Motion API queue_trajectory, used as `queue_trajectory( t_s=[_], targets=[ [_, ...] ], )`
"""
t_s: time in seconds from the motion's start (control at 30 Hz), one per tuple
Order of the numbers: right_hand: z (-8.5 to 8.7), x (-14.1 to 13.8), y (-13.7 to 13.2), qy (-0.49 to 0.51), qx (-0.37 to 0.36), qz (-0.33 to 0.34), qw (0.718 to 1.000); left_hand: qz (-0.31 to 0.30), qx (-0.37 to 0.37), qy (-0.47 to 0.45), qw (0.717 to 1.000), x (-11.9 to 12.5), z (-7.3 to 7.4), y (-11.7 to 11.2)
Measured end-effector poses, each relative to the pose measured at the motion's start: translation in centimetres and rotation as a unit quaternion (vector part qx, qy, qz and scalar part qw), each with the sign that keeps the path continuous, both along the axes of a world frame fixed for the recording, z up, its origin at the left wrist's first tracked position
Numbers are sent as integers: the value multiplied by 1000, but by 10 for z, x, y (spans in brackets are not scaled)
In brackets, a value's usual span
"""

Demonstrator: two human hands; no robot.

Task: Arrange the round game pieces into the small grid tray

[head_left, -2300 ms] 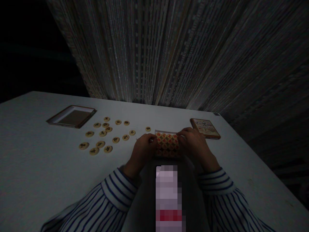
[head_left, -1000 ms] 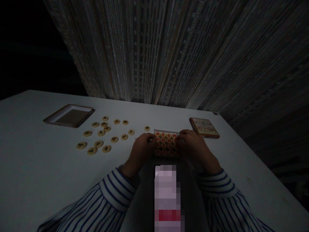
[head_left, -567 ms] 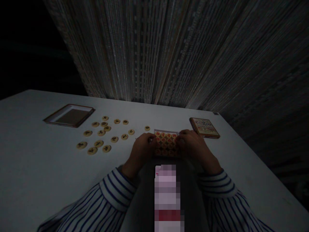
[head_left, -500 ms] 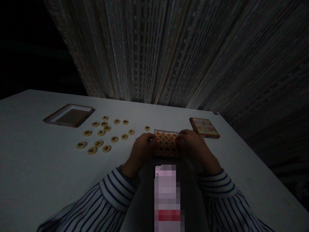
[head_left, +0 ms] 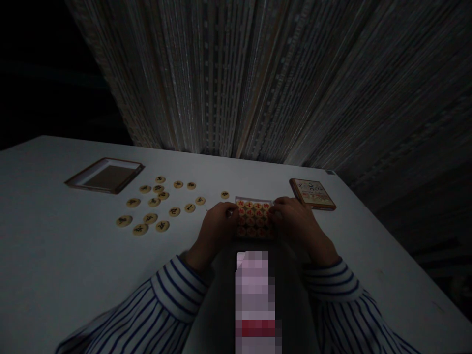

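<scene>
Same grip as before on the tray [head_left: 253,199]
My left hand [head_left: 218,221] and right hand [head_left: 297,219] pinch its sides, red-marked discs [head_left: 250,214] inside; black-marked discs [head_left: 190,208] lie leftward, near an open box [head_left: 130,178].

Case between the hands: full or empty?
Full, as far as visible: red-marked pieces sit in rows across the case; the left hand and right hand partly hide its sides.

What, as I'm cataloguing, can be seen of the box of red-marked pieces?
The box looks like pale or clear plastic, a thin light rim showing at its far edge. Round, wood-toned pieces with red characters fill four visible rows. The left hand's grip holds its left side, the right hand's grip its right. What lies beneath it, low mid-view, is too dark to tell.
</scene>
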State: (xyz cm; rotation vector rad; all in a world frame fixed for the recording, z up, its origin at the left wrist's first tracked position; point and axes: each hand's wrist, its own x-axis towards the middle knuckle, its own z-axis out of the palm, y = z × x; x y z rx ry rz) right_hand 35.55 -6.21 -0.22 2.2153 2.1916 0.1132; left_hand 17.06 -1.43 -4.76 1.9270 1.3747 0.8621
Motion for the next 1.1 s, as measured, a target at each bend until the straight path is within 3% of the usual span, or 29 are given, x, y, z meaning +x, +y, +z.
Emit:
queue_trajectory(
  t_s=[0.37,1.1],
  targets=[
    [3,3,-3,9,21,18,1000,6,1,-4,1000,0,0,0],
    [3,5,-9,19,-16,44,999,-4,-12,3,1000,0,2,-1]
  ],
)
